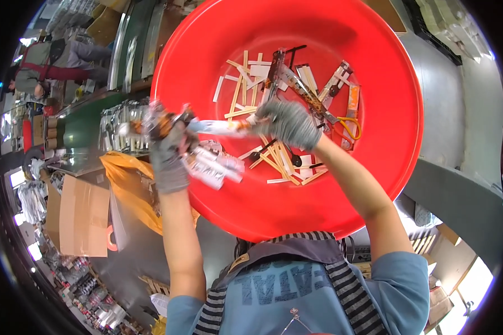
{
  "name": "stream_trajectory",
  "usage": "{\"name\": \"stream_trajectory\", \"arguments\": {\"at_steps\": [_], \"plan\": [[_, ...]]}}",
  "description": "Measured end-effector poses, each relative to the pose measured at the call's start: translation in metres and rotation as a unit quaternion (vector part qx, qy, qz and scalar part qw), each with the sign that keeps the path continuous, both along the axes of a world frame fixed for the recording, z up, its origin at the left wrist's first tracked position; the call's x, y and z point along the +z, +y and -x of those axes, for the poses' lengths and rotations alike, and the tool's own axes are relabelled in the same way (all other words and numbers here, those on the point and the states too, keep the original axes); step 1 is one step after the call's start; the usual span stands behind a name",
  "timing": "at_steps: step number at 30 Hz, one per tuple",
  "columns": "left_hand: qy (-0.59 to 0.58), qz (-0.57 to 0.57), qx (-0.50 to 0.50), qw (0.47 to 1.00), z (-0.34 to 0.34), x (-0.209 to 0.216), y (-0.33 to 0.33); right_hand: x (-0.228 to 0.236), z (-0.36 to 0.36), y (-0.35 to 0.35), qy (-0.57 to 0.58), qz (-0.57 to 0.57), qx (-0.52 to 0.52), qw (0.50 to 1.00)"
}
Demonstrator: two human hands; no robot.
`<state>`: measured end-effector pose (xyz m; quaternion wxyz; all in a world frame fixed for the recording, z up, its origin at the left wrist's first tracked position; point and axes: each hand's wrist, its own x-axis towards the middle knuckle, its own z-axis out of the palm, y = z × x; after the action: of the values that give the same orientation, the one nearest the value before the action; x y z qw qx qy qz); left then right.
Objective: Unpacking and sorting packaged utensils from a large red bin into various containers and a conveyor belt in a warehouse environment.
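Observation:
My left hand, in a grey glove, is closed round a bunch of slim plastic-wrapped cutlery packets at the left rim of a big red tub. My gloved right hand is over the middle of the tub, its fingers closed on the end of a narrow white and orange packet that reaches across to the left hand. Motion blurs both the packets and the fingertips. Inside the tub lie loose wooden chopsticks, paper slips, black plastic spoons, several printed packets and orange-handled scissors.
Left of the tub, clear-wrapped packets are piled on a green-topped bench. Below them are an orange bag and a cardboard box. Another person works at the far left. A grey beam runs at right.

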<state>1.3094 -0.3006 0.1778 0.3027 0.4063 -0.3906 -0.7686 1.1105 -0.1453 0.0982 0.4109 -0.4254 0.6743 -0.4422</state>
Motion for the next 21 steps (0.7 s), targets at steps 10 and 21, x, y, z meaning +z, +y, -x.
{"name": "stream_trajectory", "arguments": {"at_steps": [10, 21], "plan": [[-0.264, 0.132, -0.205, 0.933, 0.005, -0.005, 0.000, -0.110, 0.140, -0.075, 0.026, -0.228, -0.223, 0.948], [-0.139, 0.102, -0.160, 0.972, 0.001, -0.001, -0.017, -0.084, 0.039, -0.054, 0.459, -0.160, 0.185, 0.854]]}}
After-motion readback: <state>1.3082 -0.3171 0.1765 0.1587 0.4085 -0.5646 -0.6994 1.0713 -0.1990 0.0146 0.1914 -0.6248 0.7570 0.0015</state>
